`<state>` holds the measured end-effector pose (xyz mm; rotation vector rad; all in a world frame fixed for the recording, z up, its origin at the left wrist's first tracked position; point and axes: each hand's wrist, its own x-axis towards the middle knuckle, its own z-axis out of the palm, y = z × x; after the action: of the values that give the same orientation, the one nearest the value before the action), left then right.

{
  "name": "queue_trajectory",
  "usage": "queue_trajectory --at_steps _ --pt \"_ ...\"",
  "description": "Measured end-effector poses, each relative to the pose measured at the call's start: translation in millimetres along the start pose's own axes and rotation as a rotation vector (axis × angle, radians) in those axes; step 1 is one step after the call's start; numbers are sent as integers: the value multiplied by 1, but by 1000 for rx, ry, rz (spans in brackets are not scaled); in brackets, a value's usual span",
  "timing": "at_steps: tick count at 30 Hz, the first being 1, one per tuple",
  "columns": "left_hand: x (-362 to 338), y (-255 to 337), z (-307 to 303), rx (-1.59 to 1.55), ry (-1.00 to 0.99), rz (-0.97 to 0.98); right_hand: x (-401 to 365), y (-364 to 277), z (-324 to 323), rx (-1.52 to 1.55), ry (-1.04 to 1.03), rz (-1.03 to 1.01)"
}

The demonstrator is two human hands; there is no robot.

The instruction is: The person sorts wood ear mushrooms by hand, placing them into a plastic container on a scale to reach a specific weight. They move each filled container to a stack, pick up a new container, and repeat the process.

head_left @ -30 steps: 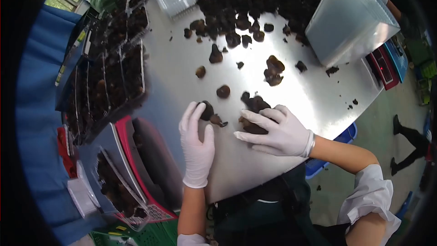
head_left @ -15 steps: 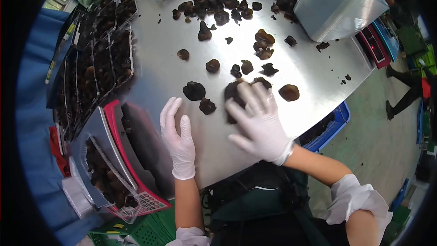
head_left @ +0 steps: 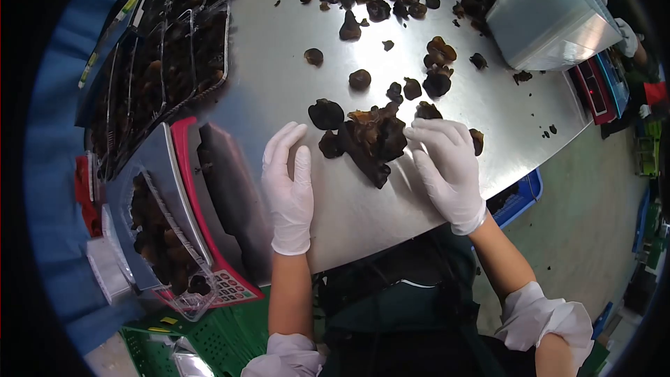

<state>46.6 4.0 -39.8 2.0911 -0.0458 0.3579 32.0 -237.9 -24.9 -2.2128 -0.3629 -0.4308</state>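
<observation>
My left hand (head_left: 288, 192) wears a white glove and rests on its edge on the metal table (head_left: 335, 227), fingers stretched out and thumb apart, holding nothing. Just beyond its fingertips lie loose dark wood ear mushrooms (head_left: 326, 114). A large ruffled clump of wood ear mushroom (head_left: 373, 136), brown on top, sits between my two hands. At the right side of this clump is my gloved right hand (head_left: 450, 171), its fingers extended and slightly bent, the thumb apart and nothing in its grasp. Part of another mushroom (head_left: 428, 111) shows just behind its fingers.
On the left, a red-edged scale (head_left: 227, 286) carries a filled clear plastic tray (head_left: 167, 237). Filled trays (head_left: 174, 63) line the table's left side. A stack of clear containers (head_left: 544, 21) stands at the back right, near a person's gloved hand (head_left: 628, 37). A blue basket (head_left: 527, 199) sits below the table edge.
My right hand has moved right off the mushrooms, and the large clump now shows between my hands. My left hand keeps its open pose. The whole view has shifted slightly.
</observation>
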Motion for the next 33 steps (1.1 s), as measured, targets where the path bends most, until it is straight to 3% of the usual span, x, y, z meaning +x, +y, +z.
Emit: queue_trajectory --at_steps 3,7,9,12,14,16,20,22,26,30,32,33 --pt "0 2 0 31 -18 7 20 -7 18 -137 24 -60" --pt "1 -1 -1 30 -24 -3 42 -16 41 -346 24 24" --pt "1 -1 -2 22 -17 -7 46 -15 42 -420 -227 -27" --pt "0 2 -2 34 -31 15 43 -15 34 -220 -196 -88" --pt "-2 5 0 56 -56 42 41 -14 14 -33 -107 -89" --pt "-6 8 2 189 -99 124 24 -18 -14 211 1 61" --pt "-6 12 8 241 -118 153 -17 0 -36 723 221 566" --pt "-6 14 10 230 -128 144 -31 4 -40 770 265 576" --pt "-6 6 9 128 -105 70 -48 -3 -60 705 286 589" --pt "-5 3 2 -7 -51 -19 -90 21 -115 516 623 521" --pt "-6 0 4 -43 -33 -15 -114 43 -145 227 762 459" --pt "-6 0 5 -15 -39 2 -105 39 -139 -15 960 514"
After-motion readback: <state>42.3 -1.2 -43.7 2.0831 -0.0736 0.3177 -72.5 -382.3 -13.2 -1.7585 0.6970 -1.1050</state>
